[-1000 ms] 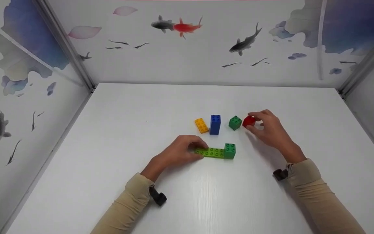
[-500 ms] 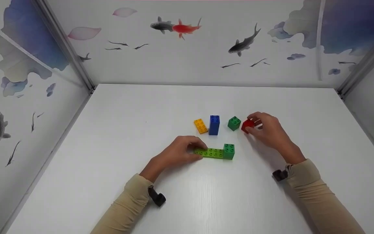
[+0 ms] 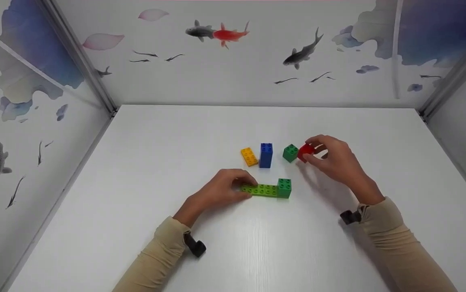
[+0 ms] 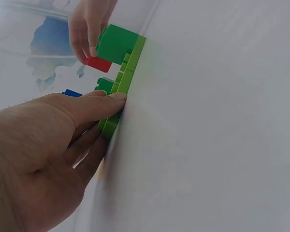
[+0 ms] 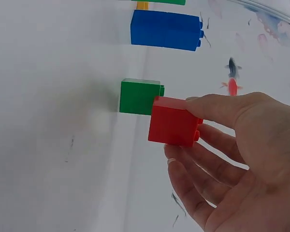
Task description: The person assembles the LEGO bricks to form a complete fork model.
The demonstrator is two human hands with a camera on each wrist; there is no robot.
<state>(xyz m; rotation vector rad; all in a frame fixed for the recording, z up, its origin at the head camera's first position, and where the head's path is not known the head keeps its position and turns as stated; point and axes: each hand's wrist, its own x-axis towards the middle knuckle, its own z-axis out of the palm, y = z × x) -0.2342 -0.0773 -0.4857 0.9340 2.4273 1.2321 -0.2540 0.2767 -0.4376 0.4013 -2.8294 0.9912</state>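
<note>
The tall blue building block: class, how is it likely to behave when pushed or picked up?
The tall blue building block would probably tip if pushed near its top, as it stands tall on a narrow base. Its flat sides make rolling unlikely. Its crisp edges and plastic-looking body suggest it would stay stiff when lifted.

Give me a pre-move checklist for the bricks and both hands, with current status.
1. Right hand grips red brick: ok, pinched between thumb and fingers.
2. Red brick off the table: ok, its base looks raised.
3. Red brick's studs roughly upward: ok.
4. Left hand holds lime strip: ok, at the end away from the mounted green brick.
5. Bare studs between left hand and mounted green brick: ok.
6. Red brick clear of loose green brick: cannot tell, they overlap in view.
</note>
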